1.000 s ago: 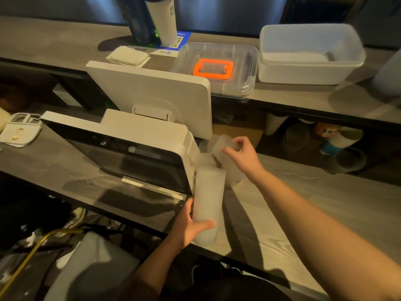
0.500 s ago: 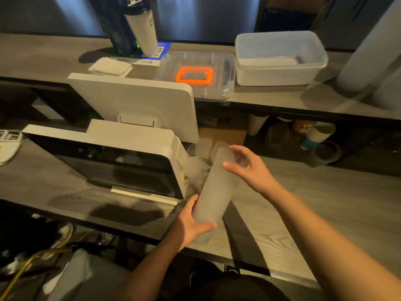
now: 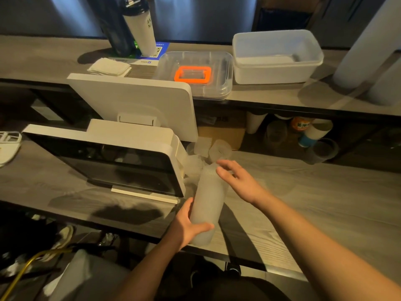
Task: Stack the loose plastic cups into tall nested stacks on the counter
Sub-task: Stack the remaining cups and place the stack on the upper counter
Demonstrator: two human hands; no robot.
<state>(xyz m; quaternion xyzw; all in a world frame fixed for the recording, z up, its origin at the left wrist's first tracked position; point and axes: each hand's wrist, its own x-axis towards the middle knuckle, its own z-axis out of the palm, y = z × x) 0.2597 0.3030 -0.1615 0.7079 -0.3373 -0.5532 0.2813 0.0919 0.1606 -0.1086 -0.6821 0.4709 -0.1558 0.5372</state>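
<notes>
A tall nested stack of frosted plastic cups (image 3: pixel 208 203) stands tilted near the front edge of the wooden counter (image 3: pixel 303 203). My left hand (image 3: pixel 188 227) grips the stack near its bottom. My right hand (image 3: pixel 236 181) hovers by the stack's top rim with fingers spread and holds nothing. Several loose frosted cups (image 3: pixel 208 149) lie in a pile behind the stack, beside the point-of-sale terminal.
A white point-of-sale terminal (image 3: pixel 121 157) with two screens fills the counter's left. On the raised shelf behind sit a clear lidded box with an orange frame (image 3: pixel 196 74), a white tub (image 3: pixel 275 56), napkins (image 3: pixel 109 67) and a tumbler (image 3: pixel 140 27). Cups (image 3: pixel 319 137) stand under the shelf.
My right hand lowered a loose cup onto the stack's top and has let go, its fingers now spread. The stack tilted away from me; my left hand kept its hold.
</notes>
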